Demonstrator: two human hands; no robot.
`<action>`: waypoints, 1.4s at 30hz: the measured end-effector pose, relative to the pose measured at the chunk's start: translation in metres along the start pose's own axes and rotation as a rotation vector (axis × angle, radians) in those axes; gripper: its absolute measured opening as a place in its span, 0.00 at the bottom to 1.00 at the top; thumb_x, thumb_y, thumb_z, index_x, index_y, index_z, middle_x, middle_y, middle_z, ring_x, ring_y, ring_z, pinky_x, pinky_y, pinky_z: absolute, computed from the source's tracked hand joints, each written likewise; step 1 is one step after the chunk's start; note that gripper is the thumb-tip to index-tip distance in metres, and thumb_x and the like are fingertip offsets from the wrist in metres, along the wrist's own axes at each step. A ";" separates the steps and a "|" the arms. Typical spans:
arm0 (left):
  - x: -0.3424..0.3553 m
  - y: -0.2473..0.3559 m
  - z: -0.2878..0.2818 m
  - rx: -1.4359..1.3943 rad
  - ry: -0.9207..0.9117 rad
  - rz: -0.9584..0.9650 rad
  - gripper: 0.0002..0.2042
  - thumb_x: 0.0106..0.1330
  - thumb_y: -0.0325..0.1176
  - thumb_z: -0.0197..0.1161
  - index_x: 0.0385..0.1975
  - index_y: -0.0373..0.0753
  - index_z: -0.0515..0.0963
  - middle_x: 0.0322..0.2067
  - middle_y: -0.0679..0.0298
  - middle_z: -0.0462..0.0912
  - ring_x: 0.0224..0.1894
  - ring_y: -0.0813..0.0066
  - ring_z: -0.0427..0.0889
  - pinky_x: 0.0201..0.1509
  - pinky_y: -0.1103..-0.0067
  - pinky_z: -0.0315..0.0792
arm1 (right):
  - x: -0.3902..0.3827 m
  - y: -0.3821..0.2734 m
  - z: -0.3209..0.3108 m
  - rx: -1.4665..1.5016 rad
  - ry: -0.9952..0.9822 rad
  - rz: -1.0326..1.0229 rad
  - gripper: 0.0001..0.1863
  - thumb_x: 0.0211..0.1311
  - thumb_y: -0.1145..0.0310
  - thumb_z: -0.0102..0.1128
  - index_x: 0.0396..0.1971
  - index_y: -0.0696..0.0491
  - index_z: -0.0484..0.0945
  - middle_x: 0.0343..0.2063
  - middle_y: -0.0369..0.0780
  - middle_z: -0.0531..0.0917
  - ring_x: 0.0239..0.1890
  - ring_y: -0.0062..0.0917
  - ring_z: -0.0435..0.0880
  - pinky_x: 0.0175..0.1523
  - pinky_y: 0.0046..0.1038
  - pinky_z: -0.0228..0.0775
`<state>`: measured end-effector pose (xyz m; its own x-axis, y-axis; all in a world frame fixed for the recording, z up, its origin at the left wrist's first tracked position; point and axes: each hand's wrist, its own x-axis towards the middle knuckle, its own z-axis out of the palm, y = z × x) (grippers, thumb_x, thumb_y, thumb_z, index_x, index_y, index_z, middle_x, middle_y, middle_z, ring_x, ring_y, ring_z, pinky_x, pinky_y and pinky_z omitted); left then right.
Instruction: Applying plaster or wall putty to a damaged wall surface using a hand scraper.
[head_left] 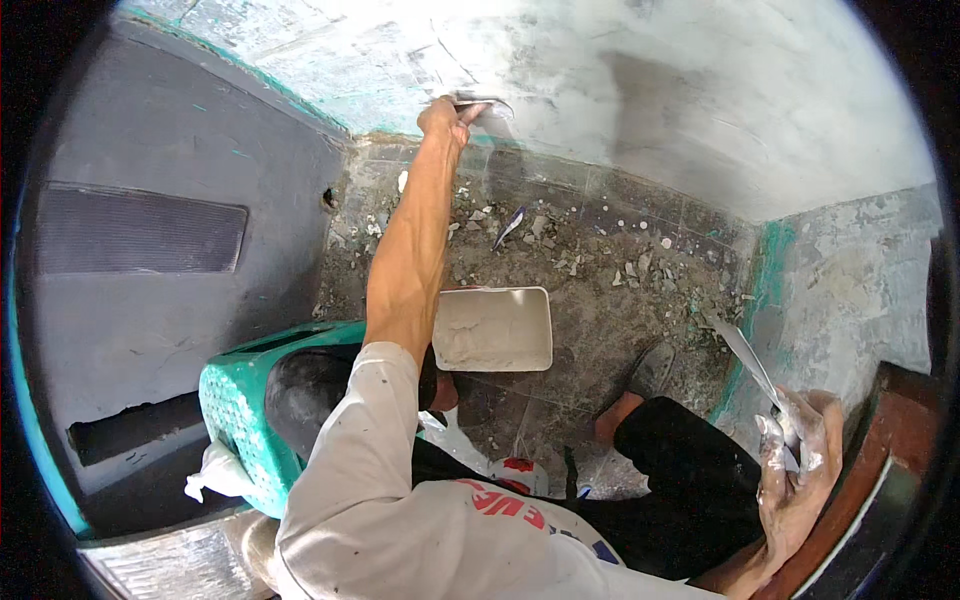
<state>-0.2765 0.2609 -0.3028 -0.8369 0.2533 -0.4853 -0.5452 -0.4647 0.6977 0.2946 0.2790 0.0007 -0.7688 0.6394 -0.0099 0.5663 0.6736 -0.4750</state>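
My left arm is stretched out to the pale wall (560, 70), low down near its foot. There my left hand (443, 120) is closed on a putty knife (492, 105), whose blade lies against or very close to the wall. At the right side my right hand (800, 450), smeared with white putty, grips another putty knife (745, 355) with its long blade pointing up and to the left. Between my legs and the wall a cream rectangular tray (541, 330) stands on the floor, with greyish putty (487, 335) inside.
Paint flakes and rubble (575, 250) litter the floor along the wall, with a small purple-and-white scrap (509, 228) among them. A green plastic stool (235, 400) stands at the left, near a grey panel (190, 130). A reddish-brown wooden edge (880, 450) borders the right.
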 end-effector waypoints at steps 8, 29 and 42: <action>-0.093 0.077 0.026 -0.044 -0.350 0.105 0.12 0.77 0.24 0.45 0.47 0.18 0.67 0.52 0.36 0.75 0.52 0.44 0.82 0.56 0.60 0.87 | -0.018 -0.011 -0.011 0.049 0.131 -0.032 0.21 0.66 0.61 0.60 0.50 0.62 0.80 0.42 0.47 0.76 0.42 0.35 0.77 0.47 0.32 0.71; 0.038 -0.106 -0.114 0.166 0.121 -0.106 0.15 0.78 0.30 0.48 0.57 0.26 0.68 0.50 0.46 0.77 0.46 0.53 0.84 0.45 0.66 0.89 | 0.017 -0.010 0.020 -0.042 -0.108 0.155 0.18 0.72 0.60 0.55 0.51 0.59 0.79 0.41 0.47 0.75 0.42 0.35 0.77 0.48 0.33 0.69; 0.011 -0.051 -0.065 0.054 -0.127 -0.064 0.13 0.77 0.23 0.44 0.55 0.21 0.65 0.54 0.41 0.76 0.54 0.46 0.82 0.57 0.59 0.86 | 0.018 -0.007 0.023 -0.077 0.001 0.017 0.17 0.66 0.64 0.60 0.50 0.56 0.82 0.36 0.46 0.77 0.36 0.37 0.79 0.41 0.36 0.71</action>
<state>-0.2548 0.2323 -0.3778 -0.7978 0.3876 -0.4619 -0.5968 -0.3985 0.6964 0.2702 0.2771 -0.0164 -0.7588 0.6511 -0.0161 0.6003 0.6895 -0.4054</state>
